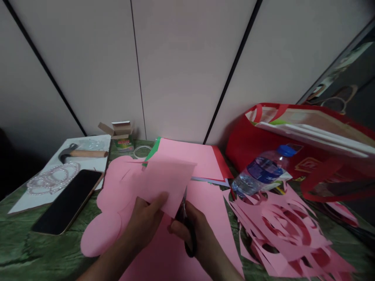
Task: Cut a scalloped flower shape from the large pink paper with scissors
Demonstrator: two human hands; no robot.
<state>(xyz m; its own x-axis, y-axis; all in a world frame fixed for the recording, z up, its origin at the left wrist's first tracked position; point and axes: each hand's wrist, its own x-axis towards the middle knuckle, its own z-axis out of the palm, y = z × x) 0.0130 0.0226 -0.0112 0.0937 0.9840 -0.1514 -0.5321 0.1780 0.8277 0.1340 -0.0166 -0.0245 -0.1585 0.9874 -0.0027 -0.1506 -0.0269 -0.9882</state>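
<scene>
My left hand [148, 222] grips a piece of pink paper [171, 179] near its lower edge, thumb on top. In my right hand [197, 230] is a pair of scissors [190, 238] with black handles, its blades at the paper's lower right edge. Beneath both hands lies a large pink sheet [211, 218]. Cut pink rounded shapes [101, 234] spread out to the left, partly behind my left forearm. Cut-out pink scraps [287, 230] are heaped at the right.
A phone [68, 201], a hammer [84, 153] and a string of beads [52, 179] are at the left. An opened small box [123, 138] stands by the wall. A water bottle [260, 169] leans near a red bag [243, 136]. Coloured sheets [190, 156] lie at the back.
</scene>
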